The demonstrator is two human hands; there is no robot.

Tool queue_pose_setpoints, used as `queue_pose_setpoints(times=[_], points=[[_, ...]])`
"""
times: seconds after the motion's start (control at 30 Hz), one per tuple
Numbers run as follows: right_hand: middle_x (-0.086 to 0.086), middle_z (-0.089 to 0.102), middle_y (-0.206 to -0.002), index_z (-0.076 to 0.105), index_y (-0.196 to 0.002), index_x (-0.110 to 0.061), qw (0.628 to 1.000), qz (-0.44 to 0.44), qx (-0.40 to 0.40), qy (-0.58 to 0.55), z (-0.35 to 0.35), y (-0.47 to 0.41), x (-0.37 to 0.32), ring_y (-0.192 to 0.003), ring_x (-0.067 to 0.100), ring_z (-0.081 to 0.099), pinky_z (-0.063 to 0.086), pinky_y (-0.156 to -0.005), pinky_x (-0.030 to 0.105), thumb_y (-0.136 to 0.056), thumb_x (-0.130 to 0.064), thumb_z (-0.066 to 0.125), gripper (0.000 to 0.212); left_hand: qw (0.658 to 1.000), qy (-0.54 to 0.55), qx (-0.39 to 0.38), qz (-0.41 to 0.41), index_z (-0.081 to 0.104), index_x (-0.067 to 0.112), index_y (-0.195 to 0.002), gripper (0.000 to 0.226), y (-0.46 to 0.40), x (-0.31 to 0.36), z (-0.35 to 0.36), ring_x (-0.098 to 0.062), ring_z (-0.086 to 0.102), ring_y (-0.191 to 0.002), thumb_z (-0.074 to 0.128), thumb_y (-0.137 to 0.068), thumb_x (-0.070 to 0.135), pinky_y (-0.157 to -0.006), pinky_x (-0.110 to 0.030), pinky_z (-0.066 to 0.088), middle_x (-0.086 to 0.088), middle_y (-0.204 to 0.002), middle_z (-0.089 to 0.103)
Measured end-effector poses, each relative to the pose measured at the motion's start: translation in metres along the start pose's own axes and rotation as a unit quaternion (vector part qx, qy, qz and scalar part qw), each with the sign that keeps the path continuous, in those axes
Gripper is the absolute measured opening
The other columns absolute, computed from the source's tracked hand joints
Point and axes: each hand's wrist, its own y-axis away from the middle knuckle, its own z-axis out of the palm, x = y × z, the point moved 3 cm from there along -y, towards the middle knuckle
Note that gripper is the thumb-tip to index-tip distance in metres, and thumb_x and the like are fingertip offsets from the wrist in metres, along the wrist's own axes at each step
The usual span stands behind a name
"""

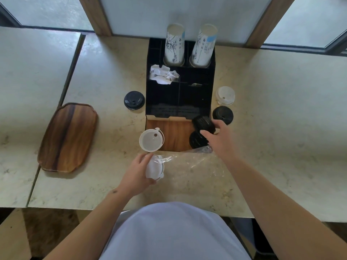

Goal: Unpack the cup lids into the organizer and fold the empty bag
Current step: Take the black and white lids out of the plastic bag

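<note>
A black organizer (210,87) with a wooden front shelf (174,134) stands mid-table. My right hand (219,137) grips a stack of black lids (203,123) over the shelf's right side; another black lid (197,140) lies beneath it. My left hand (138,170) holds white lids (155,167) wrapped in the end of a clear plastic bag (195,160), which lies flat on the table. A white lid (151,140) lies upside down at the shelf's left corner. Loose lids lie around: a black lid (134,100) on the left, a white lid (225,95) and a black lid (223,114) on the right.
Two stacks of paper cups (174,44) (203,45) stand in the organizer's back slots, with crumpled white paper (163,74) in a middle compartment. A wooden tray (68,137) lies to the left near a table seam. The table's front edge runs close to my body.
</note>
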Motion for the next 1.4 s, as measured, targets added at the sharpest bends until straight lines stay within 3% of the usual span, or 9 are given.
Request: queue_pose_setpoints(times=[0.13, 0.37, 0.57, 0.73, 0.9, 1.03, 1.13, 1.3, 1.4], points=[[-0.030, 0.056, -0.091, 0.062, -0.116, -0.032, 0.998, -0.042, -0.010, 0.044, 0.013, -0.022, -0.015, -0.087, 0.003, 0.063, 0.059, -0.078, 0.031, -0.082, -0.037, 0.079, 0.039, 1.000, -0.009, -0.005, 0.010, 0.035, 0.016, -0.156, 0.106, -0.008, 0.006, 0.000, -0.025, 0.041, -0.137, 0.092, -0.067, 0.025, -0.108, -0.037, 0.040, -0.004, -0.154, 0.038], [-0.017, 0.064, -0.100, 0.065, -0.112, -0.030, 0.992, -0.103, 0.017, 0.075, 0.021, -0.055, -0.041, -0.089, 0.002, 0.059, 0.040, -0.075, 0.010, -0.080, -0.046, 0.077, 0.038, 1.000, -0.010, -0.013, 0.015, 0.035, 0.018, -0.155, 0.105, -0.018, 0.010, 0.001, -0.024, 0.037, -0.139, 0.092, -0.067, 0.026, -0.109, -0.037, 0.039, -0.003, -0.156, 0.035], [-0.008, 0.063, -0.111, 0.060, -0.119, -0.027, 0.984, -0.108, 0.029, 0.140, 0.017, -0.081, -0.045, -0.094, 0.006, 0.058, 0.051, -0.081, 0.025, -0.081, -0.039, 0.079, 0.044, 1.000, -0.009, 0.000, 0.022, 0.035, 0.020, -0.155, 0.106, -0.019, 0.005, 0.004, -0.024, 0.036, -0.139, 0.092, -0.067, 0.033, -0.110, -0.037, 0.037, -0.001, -0.154, 0.037], [0.000, 0.059, -0.121, 0.056, -0.127, -0.019, 0.953, -0.151, -0.020, 0.264, 0.037, -0.091, -0.046, -0.086, 0.017, 0.064, 0.057, -0.070, 0.033, -0.084, -0.030, 0.080, 0.050, 1.000, -0.010, -0.003, 0.020, 0.034, 0.023, -0.155, 0.106, -0.024, 0.005, 0.005, -0.022, 0.033, -0.139, 0.091, -0.067, 0.037, -0.111, -0.037, 0.036, 0.000, -0.154, 0.037], [0.003, 0.054, -0.121, 0.052, -0.123, -0.020, 0.936, -0.185, -0.033, 0.297, 0.053, -0.101, -0.047, -0.079, 0.024, 0.067, 0.059, -0.063, 0.036, -0.082, -0.026, 0.081, 0.050, 1.000, -0.003, -0.019, 0.020, 0.034, 0.024, -0.155, 0.107, -0.027, 0.002, 0.004, -0.021, 0.032, -0.138, 0.091, -0.067, 0.040, -0.113, -0.038, 0.035, 0.001, -0.154, 0.036], [0.003, 0.053, -0.121, 0.048, -0.120, -0.024, 0.939, -0.183, -0.043, 0.287, 0.057, -0.102, -0.039, -0.080, 0.022, 0.066, 0.048, -0.059, 0.026, -0.080, -0.027, 0.083, 0.054, 1.000, -0.005, -0.017, 0.018, 0.033, 0.028, -0.155, 0.107, -0.027, 0.000, 0.005, -0.018, 0.032, -0.137, 0.090, -0.066, 0.044, -0.112, -0.039, 0.038, 0.004, -0.153, 0.037], [0.002, 0.057, -0.127, 0.047, -0.125, -0.024, 0.941, -0.175, -0.041, 0.285, 0.056, -0.102, -0.031, -0.086, 0.023, 0.068, 0.049, -0.062, 0.027, -0.082, -0.030, 0.082, 0.056, 1.000, -0.007, -0.013, 0.021, 0.033, 0.028, -0.154, 0.105, -0.028, -0.001, 0.005, -0.019, 0.033, -0.137, 0.089, -0.067, 0.046, -0.112, -0.038, 0.035, 0.004, -0.152, 0.038], [0.004, 0.049, -0.152, 0.047, -0.143, -0.022, 0.927, -0.189, -0.055, 0.319, 0.053, -0.104, -0.023, -0.111, 0.031, 0.068, 0.058, -0.082, 0.043, -0.086, -0.031, 0.078, 0.065, 1.000, -0.015, -0.013, 0.023, 0.033, 0.030, -0.153, 0.104, -0.030, -0.001, 0.006, -0.017, 0.031, -0.135, 0.089, -0.067, 0.048, -0.109, -0.035, 0.032, 0.005, -0.150, 0.039], [0.006, 0.039, -0.159, 0.042, -0.149, -0.023, 0.912, -0.192, -0.058, 0.358, 0.058, -0.107, -0.023, -0.104, 0.030, 0.071, 0.059, -0.076, 0.041, -0.088, -0.032, 0.077, 0.071, 0.999, -0.019, -0.014, 0.022, 0.033, 0.030, -0.153, 0.104, -0.030, 0.000, 0.006, -0.017, 0.031, -0.136, 0.089, -0.067, 0.049, -0.110, -0.037, 0.033, 0.005, -0.151, 0.038]])
